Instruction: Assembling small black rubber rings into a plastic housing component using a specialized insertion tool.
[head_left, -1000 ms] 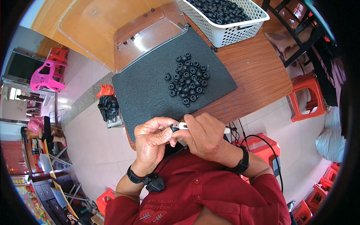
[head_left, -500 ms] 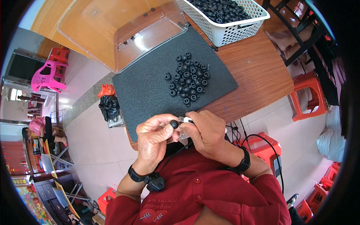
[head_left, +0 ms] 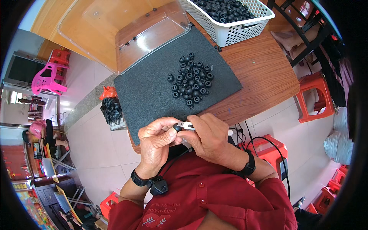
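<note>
Pinched between the thumb and fingers of my left hand (head_left: 154,141) is a small round black rubber-like piece (head_left: 177,127). My right hand (head_left: 210,135) is closed around a white-handled knife (head_left: 188,125), its short metal blade against the piece. The handle's far end shows past the right hand. Both hands are at the near edge of a dark grey foam mat (head_left: 143,92). Farther off on that mat lies a pile of similar black pieces (head_left: 191,82), some with ring-shaped openings facing up.
A clear plastic bin (head_left: 153,46) stands at the mat's far left, with a few black pieces in it. A white perforated basket (head_left: 245,30) full of black pieces stands on the wooden table (head_left: 264,82). A black cable (head_left: 274,143) and red stools (head_left: 316,97) are at right.
The knife has come forward to the left, and its blade now meets the black piece. My right hand has shifted slightly; the left hand stays nearly in place.
</note>
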